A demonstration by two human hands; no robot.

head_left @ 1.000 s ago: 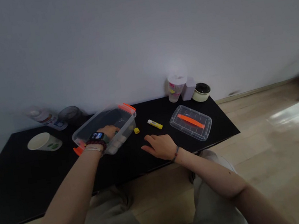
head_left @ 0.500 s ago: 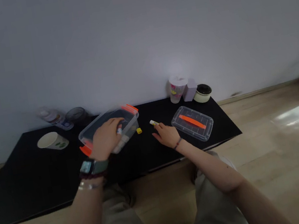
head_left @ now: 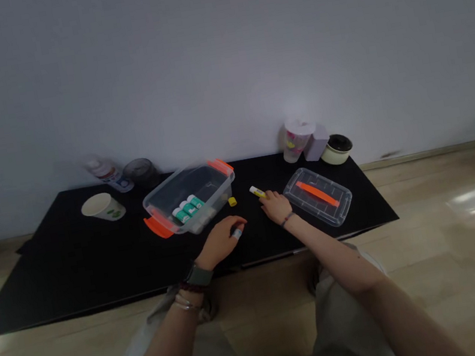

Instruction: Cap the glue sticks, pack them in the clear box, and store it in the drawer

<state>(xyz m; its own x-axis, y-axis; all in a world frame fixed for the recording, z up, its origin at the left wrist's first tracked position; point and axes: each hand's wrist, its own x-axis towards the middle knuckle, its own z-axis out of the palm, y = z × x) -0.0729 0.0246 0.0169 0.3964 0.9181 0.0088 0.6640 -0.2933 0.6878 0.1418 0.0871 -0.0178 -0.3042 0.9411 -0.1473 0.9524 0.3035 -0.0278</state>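
My right hand (head_left: 276, 207) has its fingers closed on the near end of a yellow and white glue stick (head_left: 257, 191), whose white end points away to the left. My left hand (head_left: 223, 240) is in front of a clear plastic box (head_left: 201, 178), its fingers curled. A small white and light blue patch shows by its thumb; I cannot tell whether it is a held thing or something worn. Inside the box lie three green and white tubes (head_left: 188, 207) side by side. A small yellow cap (head_left: 232, 201) rests on the table between the box and the glue stick.
Right of my right hand lies a clear lid (head_left: 342, 209) with an orange handle. Along the wall stand a spray bottle (head_left: 110, 175), a dark round container (head_left: 140, 171), a patterned cup (head_left: 295, 143), a pale purple box (head_left: 316, 144) and a cream pot (head_left: 336, 152). A paper cup (head_left: 99, 206) stands left.
My left hand has come out from over the box and is now in front of its right side, uncovering the green and white tubes. My right hand remains by the glue stick. The view has shifted slightly.
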